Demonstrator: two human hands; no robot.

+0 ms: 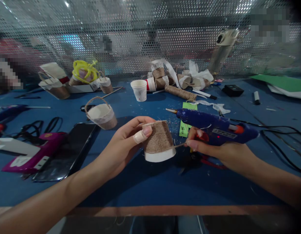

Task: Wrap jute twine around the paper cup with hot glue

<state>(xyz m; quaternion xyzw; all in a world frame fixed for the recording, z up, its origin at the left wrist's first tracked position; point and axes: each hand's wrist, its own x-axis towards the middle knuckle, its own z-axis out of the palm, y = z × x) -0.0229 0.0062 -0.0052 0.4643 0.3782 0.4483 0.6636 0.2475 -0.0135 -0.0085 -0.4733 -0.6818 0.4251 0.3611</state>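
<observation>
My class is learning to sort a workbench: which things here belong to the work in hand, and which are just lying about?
Work in hand:
twine-wrapped cup, held by the left hand
strand of twine and blue glue gun, in the right hand

Apparently just lying about:
phone
green sheet
black box
</observation>
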